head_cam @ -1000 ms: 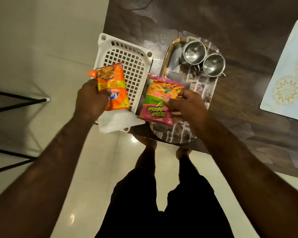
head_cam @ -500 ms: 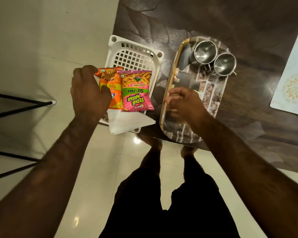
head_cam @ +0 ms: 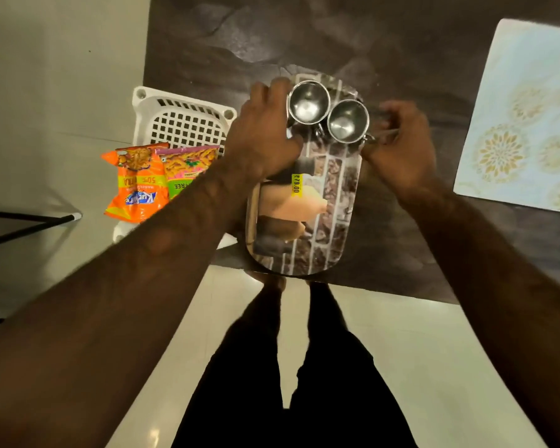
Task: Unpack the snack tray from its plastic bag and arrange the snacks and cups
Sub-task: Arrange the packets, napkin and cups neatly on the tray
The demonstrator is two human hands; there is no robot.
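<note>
The tray [head_cam: 333,221] lies on the dark table [head_cam: 401,59], its long axis running from twelve to six o'clock, its near end overhanging the table's front edge. Its face shows a brick-like print and a small yellow price sticker [head_cam: 296,185]. Two steel cups [head_cam: 308,103] stand at the tray's twelve o'clock end, touching or nearly so — one at eleven, the other [head_cam: 348,121] at one.

The left hand [head_cam: 265,130] sits at the tray's ten o'clock edge, fingers curled together beside the eleven o'clock cup, the thumb down on the tray's face; whether it grips the rim I cannot tell. The right hand [head_cam: 401,143] is at the tray's two o'clock edge, fingers bent and close together near the other cup's handle (contact with the handle is too blurred to tell).

At nine o'clock from the tray a white slotted basket [head_cam: 181,124] rests on the table corner. On its near part lie two snack packets side by side — an orange one [head_cam: 136,185] and a pink-and-green one [head_cam: 185,169], partly hidden by the left forearm.

At three o'clock lies a pale patterned mat [head_cam: 524,118].
</note>
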